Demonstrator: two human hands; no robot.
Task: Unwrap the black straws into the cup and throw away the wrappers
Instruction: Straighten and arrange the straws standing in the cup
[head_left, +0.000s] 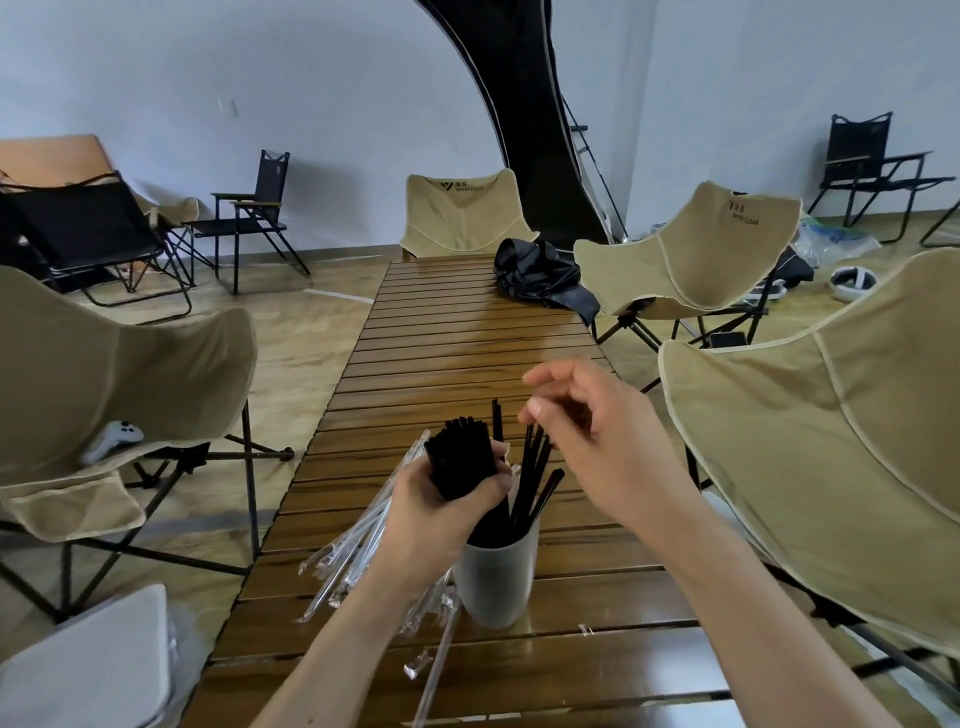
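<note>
Black straws (460, 462) bunched tight in the left hand (441, 506), fingers and thumb curled round the bundle, tips fanned up and away, bundle held just above the rim of the cup (496, 582). More black straws (535, 483) already standing loose in that white cup, leaning apart toward the right. Right hand (587, 436) hovering above and to the right of the cup, fingers loosely bent, thumb and forefinger apart, gripping nothing visible, close over the tips of the standing straws; contact with them impossible to judge. Clear wrappers (353, 551) heaped on the slatted wooden table (467, 338) just left of the cup, partly under the left wrist, some seemingly held along with the bundle, a few stray pieces nearer the front edge (418, 665). Crumpled black fabric (540, 278) at the far right end of the table. Beige folding chairs around the table: one at the far end (462, 218), two on the right (685, 249), one on the left with a white game controller (117, 436) in its seat. Black folding chairs (249, 218) back against the white wall.
</note>
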